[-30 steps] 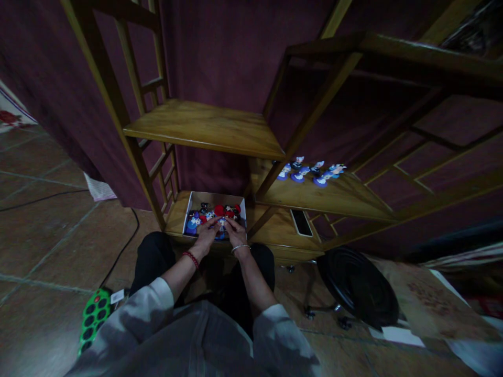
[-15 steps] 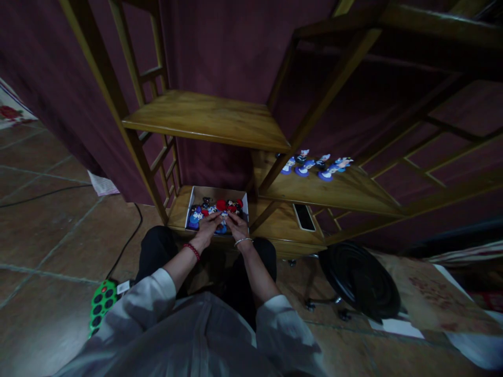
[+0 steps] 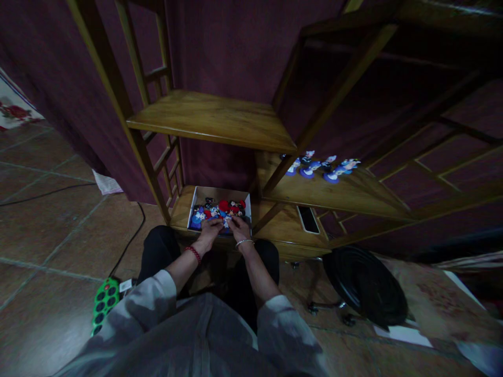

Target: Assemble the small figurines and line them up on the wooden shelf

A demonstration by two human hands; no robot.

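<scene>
A small white-and-blue figurine (image 3: 227,223) is pinched between the fingertips of both hands, over the near side of a shallow white box (image 3: 216,192). My left hand (image 3: 209,232) is closed on its left side, with a red bead bracelet on the wrist. Closed on the other side is my right hand (image 3: 241,230), which wears a pale bracelet. Inside the box lie several red, black, blue and purple figurines, among them a red one (image 3: 223,206) and a blue-purple one (image 3: 198,216). The fingers partly cover the held figurine.
Several blue-and-white figurines (image 3: 330,170) stand on the wooden shelf (image 3: 353,196) at right. A phone (image 3: 308,219) lies on the lower board. Another shelf (image 3: 212,118) juts out above the box. A black stool (image 3: 363,285) stands at right, a green power strip (image 3: 105,305) at lower left.
The view has shifted slightly, so the shelves appear a little further right. Both hands have drawn slightly toward me, with the figurine still between their fingertips.
</scene>
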